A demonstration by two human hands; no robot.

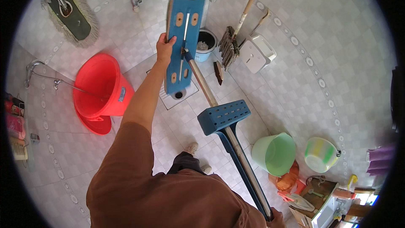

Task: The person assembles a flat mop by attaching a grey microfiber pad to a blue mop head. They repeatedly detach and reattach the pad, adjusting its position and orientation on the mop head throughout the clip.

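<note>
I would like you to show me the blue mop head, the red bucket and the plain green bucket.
Blue mop head (192,38): head view, on its flat blue plate.
Red bucket (99,76): head view, on its inner wall.
Plain green bucket (276,154): head view, on its inside.

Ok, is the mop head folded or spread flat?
Spread flat: the blue mop head shows as one long, unbent panel, its edge held by the left hand.

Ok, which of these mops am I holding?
The blue-headed flat mop: your left hand grips its head and your right hand its pole. The grey-fringed mop and the string mop are in neither.
</note>
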